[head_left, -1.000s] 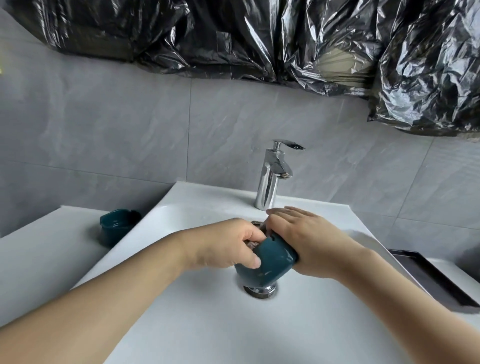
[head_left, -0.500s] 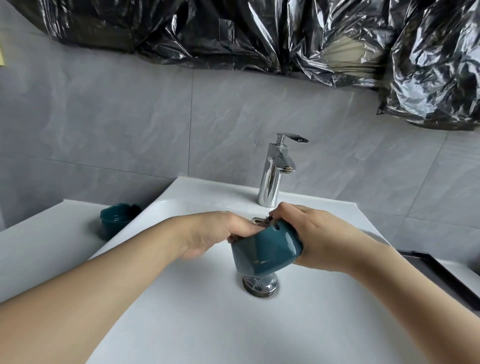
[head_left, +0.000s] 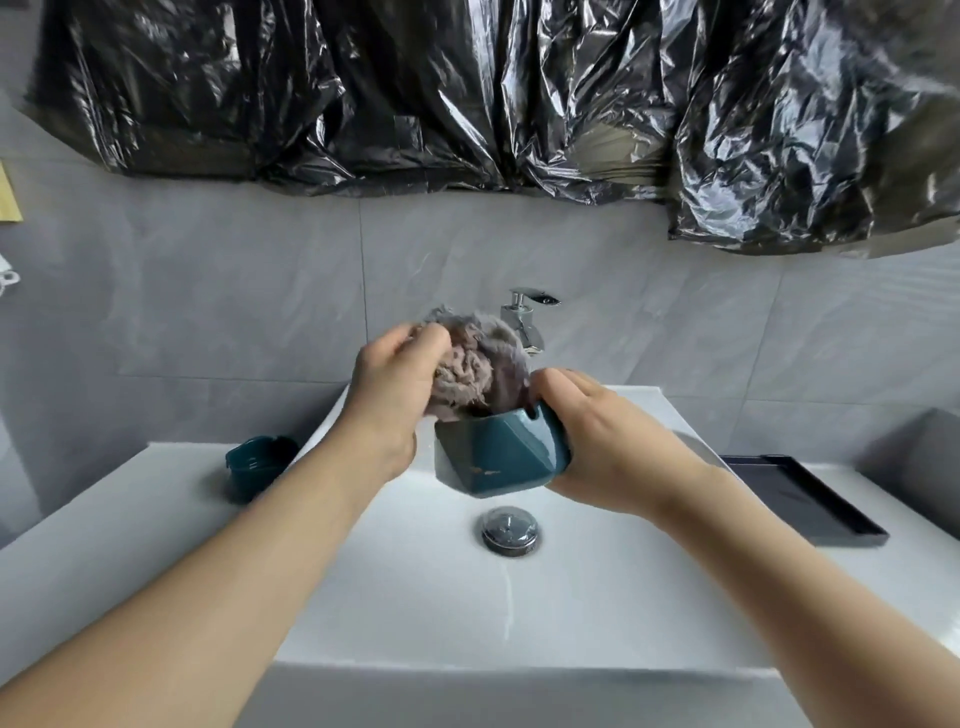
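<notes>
Teal cup (head_left: 498, 460) at frame centre, over the drain (head_left: 509, 530), gripped from the right by right hand (head_left: 613, 441); grey cloth (head_left: 478, 374) just upper-left, bunched in curled fingers of left hand (head_left: 395, 384), lower end inside cup's mouth.

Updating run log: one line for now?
left hand: grips grey cloth | right hand: holds teal cup | cloth partly in cup | over sink

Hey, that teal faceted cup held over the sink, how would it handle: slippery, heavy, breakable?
The teal cup looks glazed and glossy, so probably slippery, especially if wet. Its thick rim suggests ceramic: likely rigid and heavy for its size. Pale scuffs on its front hint at chipping; dropped into the hard sink it could crack.
</notes>
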